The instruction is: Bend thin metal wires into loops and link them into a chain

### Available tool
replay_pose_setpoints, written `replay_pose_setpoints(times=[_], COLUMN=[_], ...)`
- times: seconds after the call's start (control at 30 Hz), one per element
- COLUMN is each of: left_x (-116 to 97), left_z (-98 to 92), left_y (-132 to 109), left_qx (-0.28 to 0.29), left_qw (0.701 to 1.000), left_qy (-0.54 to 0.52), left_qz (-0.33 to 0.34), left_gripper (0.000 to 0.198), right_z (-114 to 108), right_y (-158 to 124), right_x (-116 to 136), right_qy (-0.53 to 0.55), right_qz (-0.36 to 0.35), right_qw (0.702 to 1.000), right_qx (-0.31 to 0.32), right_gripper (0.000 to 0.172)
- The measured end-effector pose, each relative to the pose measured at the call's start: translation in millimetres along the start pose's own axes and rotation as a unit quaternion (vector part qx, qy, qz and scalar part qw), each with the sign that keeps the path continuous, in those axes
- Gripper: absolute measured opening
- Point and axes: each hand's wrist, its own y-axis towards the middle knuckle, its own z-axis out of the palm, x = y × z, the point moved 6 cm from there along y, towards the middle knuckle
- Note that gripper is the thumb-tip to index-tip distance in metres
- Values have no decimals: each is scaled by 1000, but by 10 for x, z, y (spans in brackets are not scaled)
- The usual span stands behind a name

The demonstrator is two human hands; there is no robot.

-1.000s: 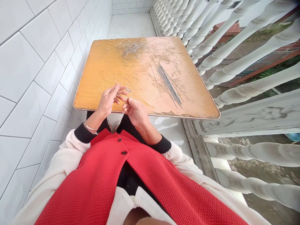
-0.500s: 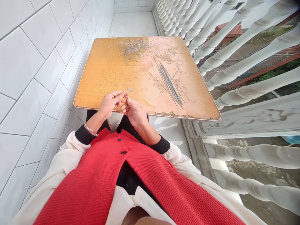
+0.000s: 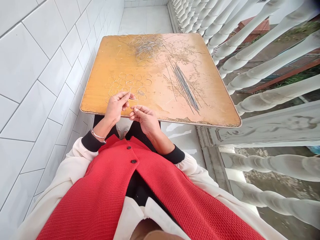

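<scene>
Between my hands a thin wire (image 3: 137, 101) bends in a curve, just above the table's near edge. My left hand (image 3: 115, 106) pinches one end of it between thumb and forefinger. My right hand (image 3: 144, 117), a little lower and to the right, pinches the other end with its fingers curled in. Beyond my hands, several wire rings (image 3: 129, 78) lie in rows on the wooden table (image 3: 107, 56). A small cluster of short wire bits (image 3: 141, 93) lies among the nearest rings.
A bundle of straight grey wires (image 3: 185, 87) lies on the table's right half. A tangled heap of wire (image 3: 148, 46) sits at the far side. A white tiled wall (image 3: 37, 80) rises on the left, and a white balustrade (image 3: 262, 73) runs along the right.
My hands have drawn apart, the left one up and the right one slightly down, so the wire between them shows as a wider curve. The view has shifted slightly.
</scene>
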Motion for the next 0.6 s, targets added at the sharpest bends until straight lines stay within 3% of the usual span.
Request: replay_pose_setpoints(times=[0.37,0.6], left_x=[26,11], left_z=[-21,-4], left_y=[18,-22], left_qx=[2,2], left_qw=[1000,1000], left_qy=[3,-3], left_qz=[-4,-30], left_gripper=[21,21], right_z=[11,-20], right_y=[-15,-6], right_x=[-37,-51], right_qy=[-23,-121], right_qz=[9,-52], right_qw=[1000,991], right_qx=[19,10], right_gripper=[42,40])
